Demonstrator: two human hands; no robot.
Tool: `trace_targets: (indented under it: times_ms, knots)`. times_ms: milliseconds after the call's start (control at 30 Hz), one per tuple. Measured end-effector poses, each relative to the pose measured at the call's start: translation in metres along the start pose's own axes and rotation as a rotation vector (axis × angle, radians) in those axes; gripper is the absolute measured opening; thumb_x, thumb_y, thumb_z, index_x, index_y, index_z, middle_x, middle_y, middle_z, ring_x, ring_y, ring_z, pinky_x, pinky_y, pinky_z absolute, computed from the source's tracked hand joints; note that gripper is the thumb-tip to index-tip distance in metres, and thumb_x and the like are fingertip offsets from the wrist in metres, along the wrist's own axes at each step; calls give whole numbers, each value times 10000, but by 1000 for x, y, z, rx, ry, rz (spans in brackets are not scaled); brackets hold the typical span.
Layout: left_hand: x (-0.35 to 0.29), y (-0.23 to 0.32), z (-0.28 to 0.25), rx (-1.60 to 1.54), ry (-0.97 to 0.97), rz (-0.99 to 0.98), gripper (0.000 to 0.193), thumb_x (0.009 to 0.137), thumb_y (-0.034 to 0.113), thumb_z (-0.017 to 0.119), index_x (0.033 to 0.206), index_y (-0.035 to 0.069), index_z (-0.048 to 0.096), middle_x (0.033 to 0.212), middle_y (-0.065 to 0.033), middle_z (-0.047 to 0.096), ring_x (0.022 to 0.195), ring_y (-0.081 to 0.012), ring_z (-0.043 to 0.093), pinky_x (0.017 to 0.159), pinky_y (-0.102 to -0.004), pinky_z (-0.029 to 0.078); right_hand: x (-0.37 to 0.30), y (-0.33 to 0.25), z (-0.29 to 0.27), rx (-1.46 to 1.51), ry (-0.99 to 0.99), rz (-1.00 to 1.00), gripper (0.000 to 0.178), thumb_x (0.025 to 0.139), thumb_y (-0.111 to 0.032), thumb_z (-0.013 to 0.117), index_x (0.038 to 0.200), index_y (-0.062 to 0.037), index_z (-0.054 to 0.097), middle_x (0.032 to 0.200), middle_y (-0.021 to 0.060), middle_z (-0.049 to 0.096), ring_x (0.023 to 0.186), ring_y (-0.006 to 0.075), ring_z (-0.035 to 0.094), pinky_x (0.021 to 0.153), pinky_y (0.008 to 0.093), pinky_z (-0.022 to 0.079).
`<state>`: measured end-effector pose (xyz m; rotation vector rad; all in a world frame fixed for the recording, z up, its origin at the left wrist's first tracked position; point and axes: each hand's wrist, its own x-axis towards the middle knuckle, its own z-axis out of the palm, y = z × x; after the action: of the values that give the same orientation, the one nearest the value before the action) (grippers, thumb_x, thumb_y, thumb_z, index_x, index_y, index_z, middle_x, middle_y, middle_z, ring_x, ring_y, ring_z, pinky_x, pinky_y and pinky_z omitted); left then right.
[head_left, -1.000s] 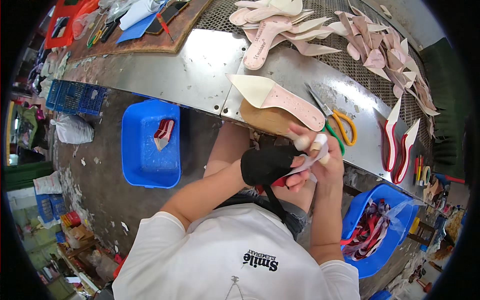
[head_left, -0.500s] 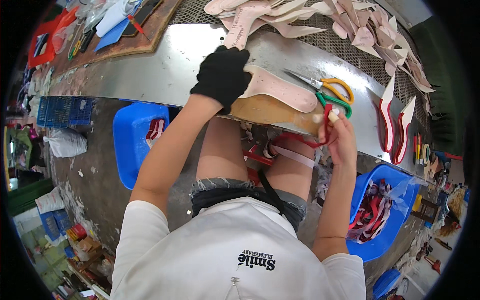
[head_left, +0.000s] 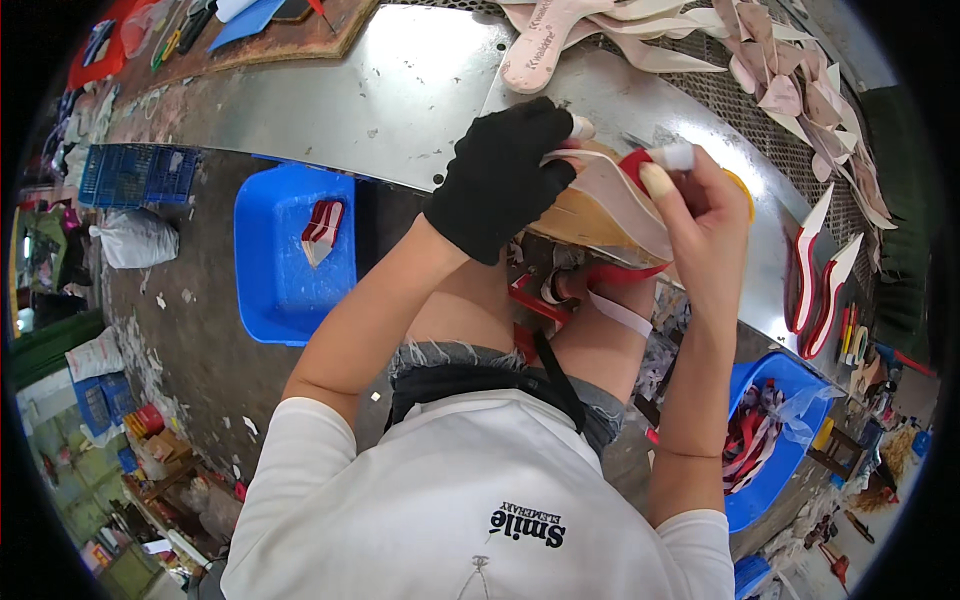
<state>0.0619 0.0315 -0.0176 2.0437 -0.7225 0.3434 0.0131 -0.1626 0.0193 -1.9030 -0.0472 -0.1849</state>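
My left hand (head_left: 510, 175), in a black glove with a bare thumb or fingertip showing white tape, is closed on one end of a pale pink shoe insole (head_left: 618, 200). The insole is raised and tilted above a brown curved board (head_left: 570, 222) at the table edge. My right hand (head_left: 700, 205), bare with wrapped fingertips, pinches a red strip (head_left: 633, 165) against the insole's edge. More of the red strip hangs down over my thigh. Behind the right hand lie scissors, mostly hidden, with a yellow handle (head_left: 745, 192) showing.
Several pale insoles (head_left: 545, 50) are heaped on the metal mesh at the back. Two red-edged insoles (head_left: 810, 260) lie at the table's right. Red-edged insoles (head_left: 322, 228) sit in a blue tub (head_left: 260, 265) at left. Another blue tub (head_left: 770, 490) holds red and white strips.
Both hands have come together at the insole. My left hand moved right and lifted the insole off the table; my right hand brought the red strip up to its edge.
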Motion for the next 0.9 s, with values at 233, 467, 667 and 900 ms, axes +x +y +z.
trace_targets:
  times_ms: [233,467,667,900]
  knots:
    - [3,2,-10,-109,-137,-128,300,726,168,741,991,50,666,809,-121,675,739,-204,664,689,-301,517,15,9,15,-130,-20,-21,136,794,-61,673,856,37,602,723,50,541,561,83,491,522,227,387]
    - [-2,6,5,-42,24,-143,283,755,194,721,1003,72,660,760,-118,661,703,-262,657,642,-322,513,11,5,24,-222,69,-2,108,784,-51,679,852,22,637,755,61,552,577,96,518,530,239,401]
    - [-7,12,7,211,15,50,267,746,130,681,1008,106,641,840,-105,612,682,-309,616,609,-373,503,6,7,23,-446,73,-328,119,779,-74,688,851,12,647,709,51,576,542,100,509,520,253,404]
    - [6,12,12,281,0,118,214,718,68,646,928,105,621,880,-75,564,738,-292,605,613,-383,496,26,1,-11,-83,-137,352,127,791,-103,704,889,-23,684,702,-38,605,548,34,475,500,192,371]
